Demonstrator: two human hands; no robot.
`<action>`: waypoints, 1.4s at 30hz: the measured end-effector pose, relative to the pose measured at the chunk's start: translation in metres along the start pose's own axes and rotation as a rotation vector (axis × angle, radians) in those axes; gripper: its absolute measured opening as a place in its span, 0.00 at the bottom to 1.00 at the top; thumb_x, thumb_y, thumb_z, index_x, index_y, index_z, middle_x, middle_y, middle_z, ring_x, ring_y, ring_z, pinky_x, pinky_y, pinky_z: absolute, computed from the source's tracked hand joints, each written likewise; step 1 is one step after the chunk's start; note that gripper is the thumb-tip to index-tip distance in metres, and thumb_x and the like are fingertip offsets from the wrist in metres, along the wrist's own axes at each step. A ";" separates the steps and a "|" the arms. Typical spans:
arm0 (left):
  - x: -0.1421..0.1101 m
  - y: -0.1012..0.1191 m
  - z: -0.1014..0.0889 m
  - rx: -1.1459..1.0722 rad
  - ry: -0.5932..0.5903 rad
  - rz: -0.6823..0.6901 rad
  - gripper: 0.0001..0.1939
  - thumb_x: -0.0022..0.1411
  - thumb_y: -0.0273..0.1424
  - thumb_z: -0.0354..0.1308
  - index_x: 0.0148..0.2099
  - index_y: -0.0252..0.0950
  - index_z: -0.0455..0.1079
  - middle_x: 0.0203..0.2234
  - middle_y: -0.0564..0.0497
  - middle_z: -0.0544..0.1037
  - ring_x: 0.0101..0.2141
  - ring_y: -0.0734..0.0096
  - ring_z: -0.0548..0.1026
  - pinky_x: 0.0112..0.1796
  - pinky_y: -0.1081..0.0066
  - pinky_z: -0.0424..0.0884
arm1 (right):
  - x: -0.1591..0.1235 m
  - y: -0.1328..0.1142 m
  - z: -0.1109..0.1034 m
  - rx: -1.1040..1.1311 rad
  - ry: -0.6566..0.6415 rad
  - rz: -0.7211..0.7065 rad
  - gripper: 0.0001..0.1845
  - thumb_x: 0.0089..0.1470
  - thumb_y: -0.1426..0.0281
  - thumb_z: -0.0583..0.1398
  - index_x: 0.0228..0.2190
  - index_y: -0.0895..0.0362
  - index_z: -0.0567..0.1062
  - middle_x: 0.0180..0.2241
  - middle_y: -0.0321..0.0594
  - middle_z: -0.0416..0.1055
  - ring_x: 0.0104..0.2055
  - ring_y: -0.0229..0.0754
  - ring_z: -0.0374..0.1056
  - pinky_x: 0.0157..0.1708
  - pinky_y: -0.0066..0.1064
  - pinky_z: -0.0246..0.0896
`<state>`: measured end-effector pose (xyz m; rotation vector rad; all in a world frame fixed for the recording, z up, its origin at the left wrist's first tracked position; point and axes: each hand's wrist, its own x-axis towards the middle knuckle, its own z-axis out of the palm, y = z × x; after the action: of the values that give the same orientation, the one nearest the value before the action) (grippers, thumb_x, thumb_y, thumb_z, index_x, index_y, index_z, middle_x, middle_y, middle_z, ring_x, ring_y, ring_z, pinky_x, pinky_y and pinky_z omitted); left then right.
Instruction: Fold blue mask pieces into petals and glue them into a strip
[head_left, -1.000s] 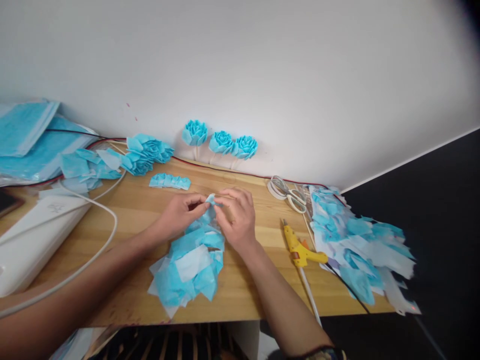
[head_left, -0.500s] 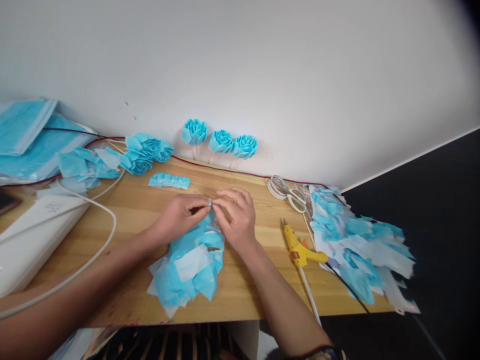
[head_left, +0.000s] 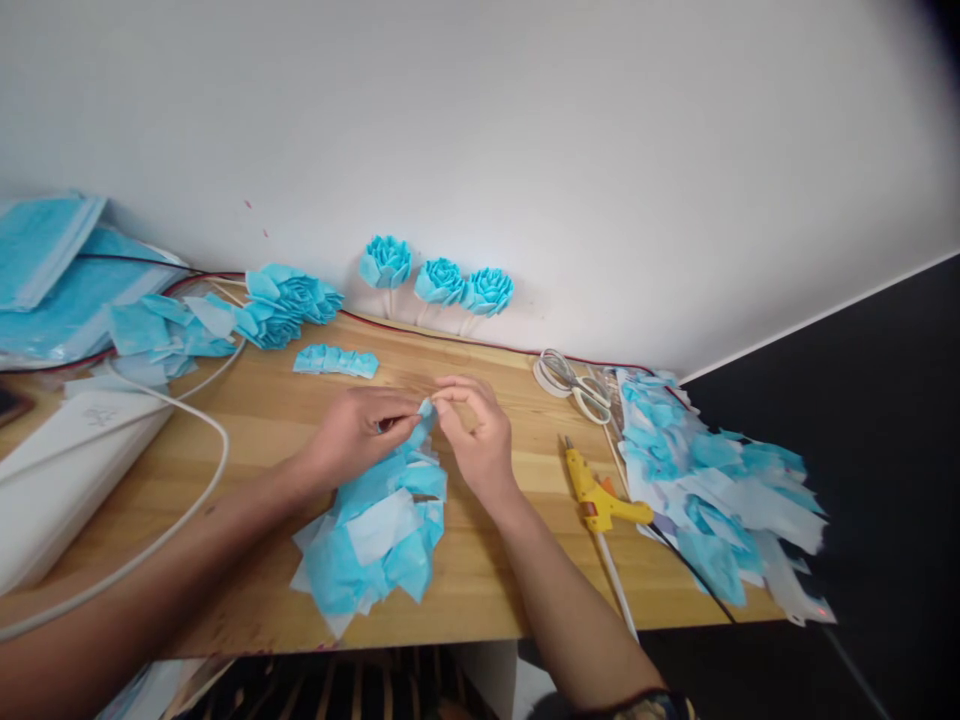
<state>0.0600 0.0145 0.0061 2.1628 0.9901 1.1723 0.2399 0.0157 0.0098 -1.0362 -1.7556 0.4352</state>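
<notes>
Both hands meet over the middle of the wooden table (head_left: 487, 570). My left hand (head_left: 356, 432) and my right hand (head_left: 474, 428) pinch a small folded blue paper piece (head_left: 426, 409) between their fingertips. Right under them lies a loose pile of blue and white paper squares (head_left: 382, 535). A short strip of folded blue petals (head_left: 335, 361) rests farther back. Three finished blue paper flowers (head_left: 439, 282) on sticks lean against the wall.
A yellow glue gun (head_left: 598, 494) lies right of my hands, with white scissors (head_left: 574, 382) behind it. Blue and white paper scraps (head_left: 709, 490) cover the right end. At the left are more blue flowers (head_left: 289, 303), a white device (head_left: 56, 470), a white cable (head_left: 191, 505) and stacked blue sheets (head_left: 52, 285).
The fingertips have kept working the small blue piece in place; my right hand has curled its fingers in slightly. The view has shifted a little.
</notes>
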 end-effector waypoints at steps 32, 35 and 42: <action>0.005 0.007 -0.005 -0.338 0.012 -0.425 0.11 0.60 0.37 0.58 0.31 0.36 0.73 0.25 0.53 0.76 0.27 0.72 0.70 0.30 0.74 0.65 | 0.000 0.000 0.002 0.087 -0.041 0.014 0.04 0.56 0.71 0.61 0.29 0.53 0.76 0.39 0.40 0.78 0.43 0.42 0.73 0.48 0.39 0.66; 0.006 0.008 -0.005 -0.356 0.012 -0.422 0.10 0.59 0.36 0.58 0.29 0.36 0.72 0.22 0.55 0.74 0.25 0.73 0.68 0.28 0.74 0.65 | -0.001 0.000 0.003 0.068 -0.050 -0.006 0.04 0.56 0.71 0.61 0.30 0.53 0.76 0.39 0.40 0.78 0.44 0.43 0.73 0.48 0.40 0.66; 0.007 0.012 -0.005 -0.383 0.005 -0.464 0.08 0.55 0.34 0.57 0.28 0.35 0.70 0.20 0.56 0.70 0.24 0.75 0.66 0.26 0.75 0.62 | -0.002 0.001 0.004 0.042 -0.049 -0.053 0.04 0.57 0.71 0.61 0.30 0.52 0.76 0.39 0.39 0.78 0.44 0.42 0.72 0.47 0.39 0.67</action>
<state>0.0625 0.0132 0.0205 1.5293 1.0907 1.0359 0.2373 0.0154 0.0060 -0.9547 -1.8053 0.4656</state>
